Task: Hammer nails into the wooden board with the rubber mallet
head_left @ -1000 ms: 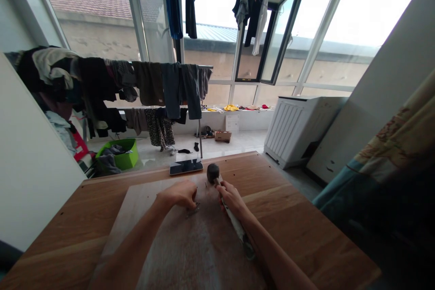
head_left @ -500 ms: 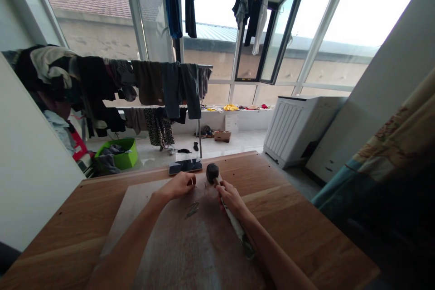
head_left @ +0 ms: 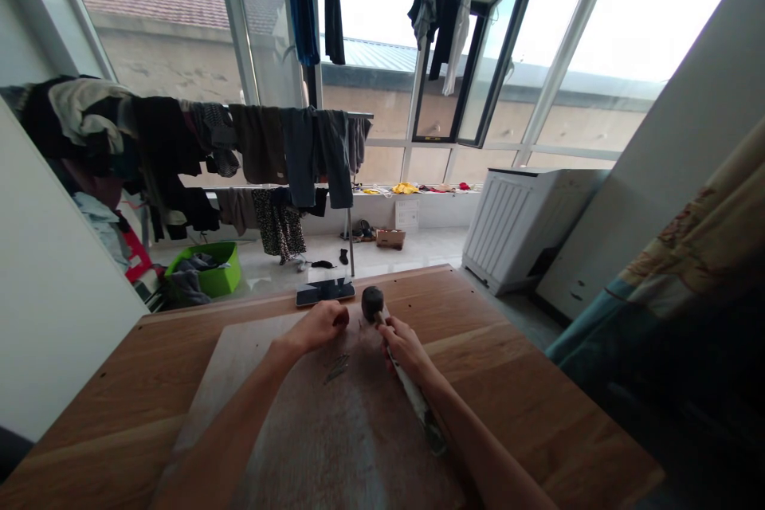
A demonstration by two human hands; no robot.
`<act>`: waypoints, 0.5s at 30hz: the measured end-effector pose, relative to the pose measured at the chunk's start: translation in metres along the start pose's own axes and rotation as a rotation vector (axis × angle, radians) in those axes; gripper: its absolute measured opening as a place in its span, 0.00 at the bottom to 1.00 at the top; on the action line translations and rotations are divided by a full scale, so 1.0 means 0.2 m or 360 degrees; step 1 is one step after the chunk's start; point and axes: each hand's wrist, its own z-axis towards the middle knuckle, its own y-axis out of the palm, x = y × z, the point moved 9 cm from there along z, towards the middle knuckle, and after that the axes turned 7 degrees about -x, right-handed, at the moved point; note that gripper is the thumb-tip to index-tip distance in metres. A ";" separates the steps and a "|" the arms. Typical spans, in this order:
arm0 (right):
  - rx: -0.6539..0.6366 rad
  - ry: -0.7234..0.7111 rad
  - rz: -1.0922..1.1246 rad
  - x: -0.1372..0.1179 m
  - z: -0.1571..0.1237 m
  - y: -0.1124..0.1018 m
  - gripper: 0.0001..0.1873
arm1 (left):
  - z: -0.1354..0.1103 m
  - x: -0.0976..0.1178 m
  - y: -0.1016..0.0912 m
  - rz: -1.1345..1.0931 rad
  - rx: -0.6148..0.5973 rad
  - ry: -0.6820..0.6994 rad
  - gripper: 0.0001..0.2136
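Note:
My right hand (head_left: 405,345) is wrapped round the handle of a mallet with a black rubber head (head_left: 372,302). The head rests low over a worn grey board (head_left: 335,430) that lies on the wooden table (head_left: 538,390). My left hand (head_left: 323,324) is closed in a pinch just left of the mallet head, fingertips down on the board, holding something too small to make out. A few thin nails (head_left: 336,367) lie loose on the board just behind that hand.
A phone (head_left: 324,292) lies flat at the table's far edge. Beyond are a laundry rack with hung clothes (head_left: 239,147), a green basket (head_left: 210,269), a white appliance (head_left: 519,223) and an open window (head_left: 478,56). A patterned curtain (head_left: 687,271) hangs at right.
My left hand moved forward off the loose nails, closed into a pinch and now sits beside the mallet head. My right hand and the mallet have barely moved.

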 end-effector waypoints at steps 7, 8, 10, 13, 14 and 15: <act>0.0013 -0.0010 0.0008 0.00 0.00 0.00 0.10 | -0.01 -0.12 0.03 -0.0402 0.0032 -0.0100 0.11; 0.0012 -0.0012 0.0013 0.00 0.00 0.00 0.11 | -0.02 -0.13 0.03 -0.0414 0.0027 -0.0101 0.11; 0.0007 -0.0018 0.0026 0.00 0.00 0.00 0.12 | -0.02 -0.15 0.04 -0.0403 0.0009 -0.0099 0.11; 0.0003 -0.0039 0.0059 -0.01 0.00 0.00 0.14 | -0.01 -0.15 0.03 -0.0377 0.0022 -0.0052 0.09; 0.0005 -0.0052 0.0073 -0.02 -0.01 0.01 0.15 | -0.01 -0.15 0.03 -0.0381 0.0031 -0.0040 0.09; 0.0008 -0.0066 0.0088 -0.02 -0.01 0.01 0.16 | -0.01 -0.15 0.03 -0.0390 0.0043 -0.0030 0.09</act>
